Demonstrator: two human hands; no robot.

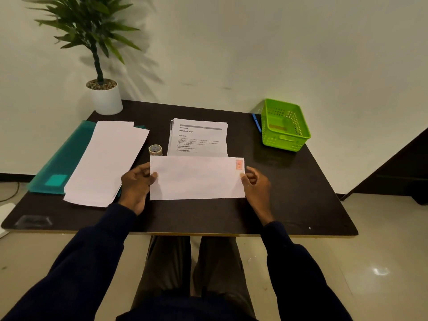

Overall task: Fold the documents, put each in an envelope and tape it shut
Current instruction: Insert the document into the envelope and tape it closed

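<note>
Lying with its long axis running left to right, the white envelope (196, 178) is held over the near middle of the dark desk (301, 193), its plain front up and a pink stamp at its top right corner. The left hand (136, 184) pinches its left end, the right hand (256, 185) its right end.

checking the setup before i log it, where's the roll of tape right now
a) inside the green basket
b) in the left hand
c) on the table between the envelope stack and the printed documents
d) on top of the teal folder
c: the roll of tape stands on the table between the envelope stack and the printed documents, just beyond the envelope that the left hand and right hand hold by its ends.
</note>
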